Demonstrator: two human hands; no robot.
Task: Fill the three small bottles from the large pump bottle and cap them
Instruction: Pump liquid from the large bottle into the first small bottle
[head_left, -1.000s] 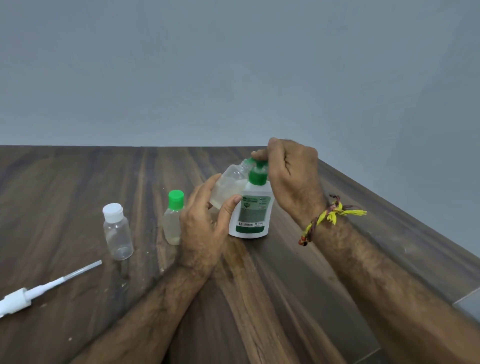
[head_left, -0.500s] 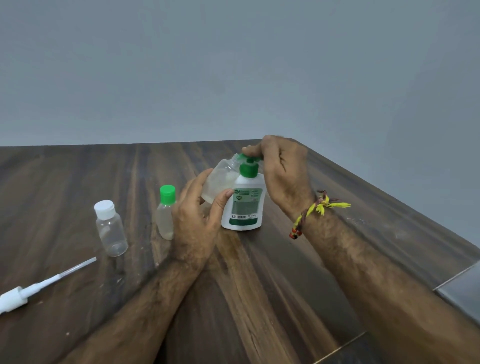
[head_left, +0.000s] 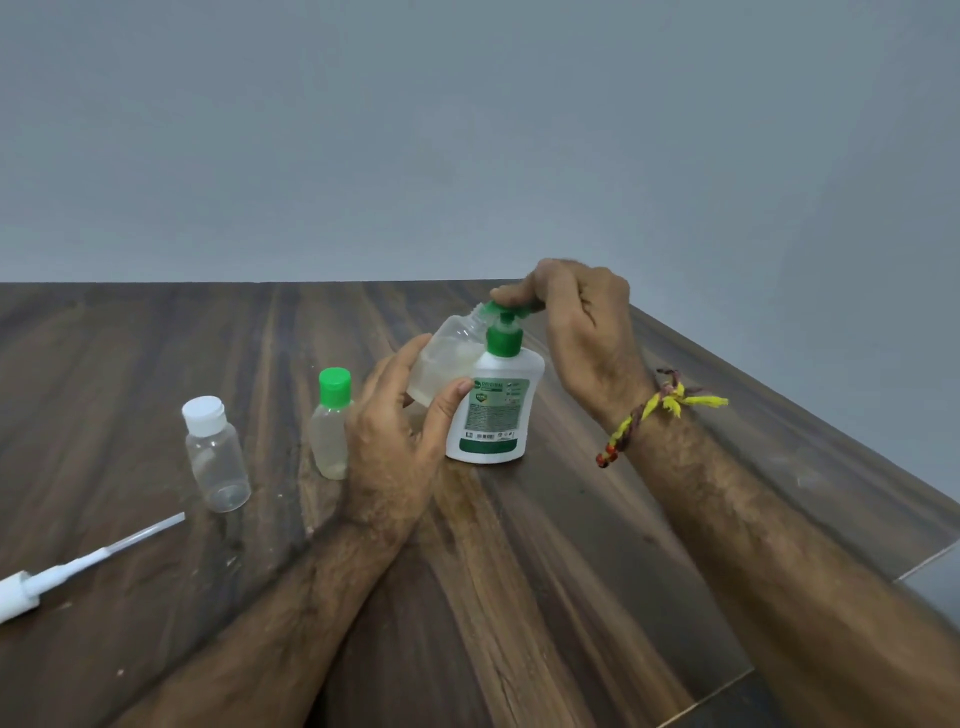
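Filling the second of three, by the look of it. Left hand (head_left: 395, 441) wrapped round an open clear bottle (head_left: 441, 364), thumb in front and fingers behind, tilting its mouth up to the green spout. Right hand (head_left: 576, 332) curled over the pump head (head_left: 506, 306) of the pump bottle (head_left: 493, 410), fingertips resting on top, not gripping the body. Pump bottle upright on the table (head_left: 571, 571), just beside the left thumb. Green-capped bottle (head_left: 332, 421) standing left of the hand, pale liquid inside, apparently done. White-capped bottle (head_left: 215, 452) further left, seemingly empty. Loose white sprayer (head_left: 78, 566) lying near the left edge. Likely light, thin-walled plastic: gentle hold at mid-body, since squeezing could buckle it or push liquid out. Probably slippery if soap runs down the neck. Pump bottle apt to tip under an off-centre press, so straight down on the head
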